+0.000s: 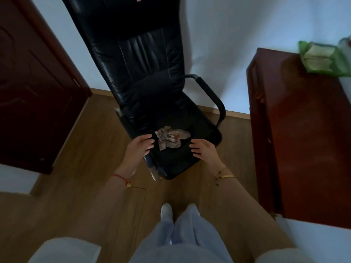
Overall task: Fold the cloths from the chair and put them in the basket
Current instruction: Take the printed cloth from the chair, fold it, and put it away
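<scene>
A black leather office chair (144, 76) stands against the white wall. On its seat lies a small crumpled pile of pale beige cloths (171, 138). My left hand (141, 147) rests at the seat's front left edge, fingers spread, just left of the pile. My right hand (204, 149) hovers over the seat's front right edge, fingers apart, a little right of the pile. Neither hand holds anything. A dark cloth may lie flat on the seat under the pile; I cannot tell. No basket is in view.
A dark red wooden cabinet (303, 133) stands to the right with a green-wrapped package (321, 57) on top. A dark brown door (32, 88) is at the left. Wood floor (95, 149) surrounds the chair. My legs and a white shoe (166, 211) are below.
</scene>
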